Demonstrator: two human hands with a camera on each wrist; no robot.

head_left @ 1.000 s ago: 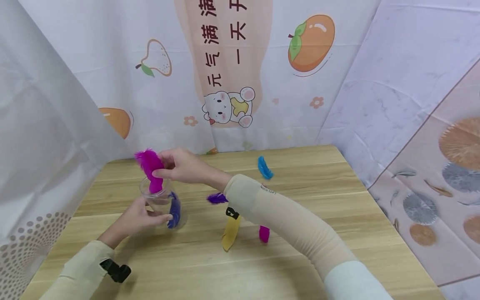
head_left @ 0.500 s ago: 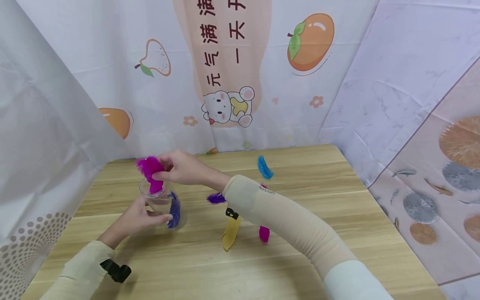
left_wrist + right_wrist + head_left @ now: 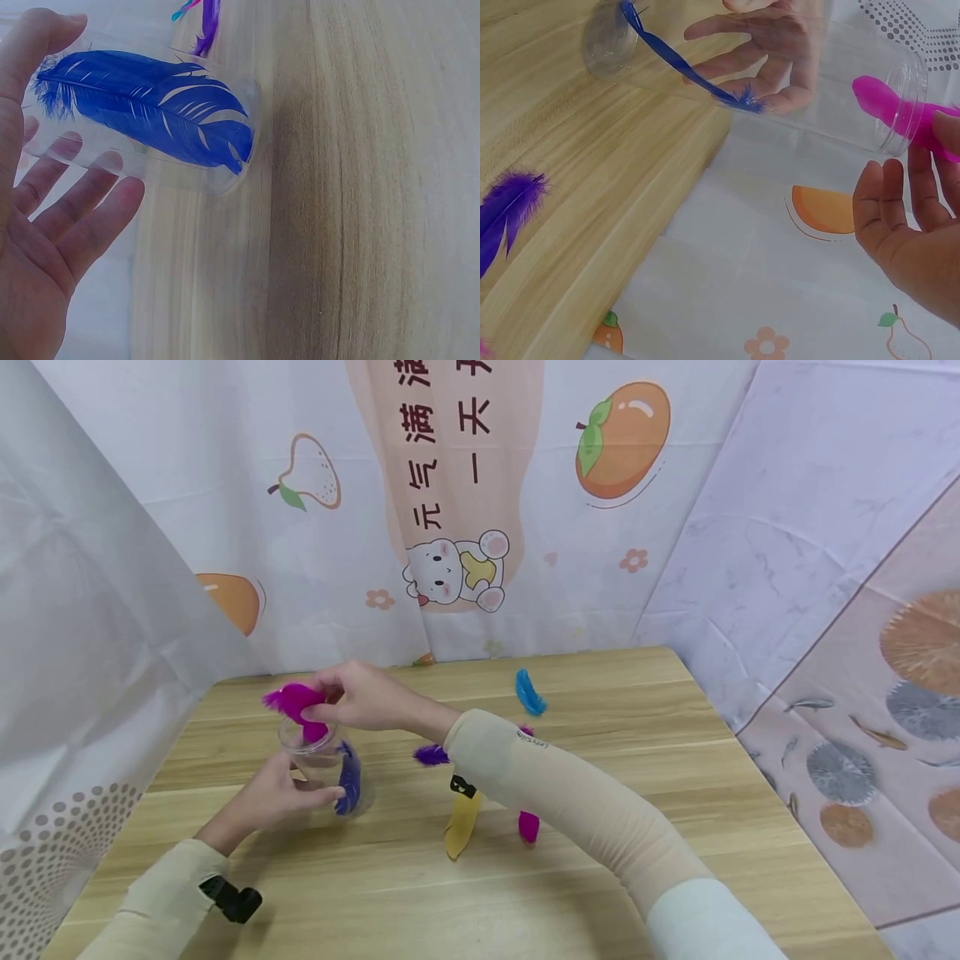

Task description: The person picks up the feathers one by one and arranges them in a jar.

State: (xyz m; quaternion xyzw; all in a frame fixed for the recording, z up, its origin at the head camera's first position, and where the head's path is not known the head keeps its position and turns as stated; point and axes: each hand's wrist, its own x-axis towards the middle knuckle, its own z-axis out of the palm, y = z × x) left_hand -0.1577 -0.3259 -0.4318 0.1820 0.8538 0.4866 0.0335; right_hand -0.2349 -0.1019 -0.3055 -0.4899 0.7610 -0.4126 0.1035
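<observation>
A clear plastic jar (image 3: 322, 768) stands upright at the left of the table, a blue feather (image 3: 150, 109) inside it. My left hand (image 3: 281, 793) grips the jar from the near left side, thumb and fingers around its wall. At the mouth, my right hand (image 3: 356, 695) pinches a magenta feather (image 3: 294, 700). In the right wrist view the tip of this magenta feather (image 3: 877, 97) reaches inside the rim, while the fluffy end sticks out beyond the fingers.
On the wooden table (image 3: 420, 910) lie a purple feather (image 3: 431, 755), a yellow feather (image 3: 462, 827), a magenta feather (image 3: 528, 827) and a light blue feather (image 3: 529, 693). The right forearm (image 3: 585, 802) crosses above some of them. A printed curtain (image 3: 480, 635) hangs behind the table.
The magenta feather in my right hand has gone lower into the jar's mouth, and its fluffy end has tipped to the left. My left hand and the jar have stayed put.
</observation>
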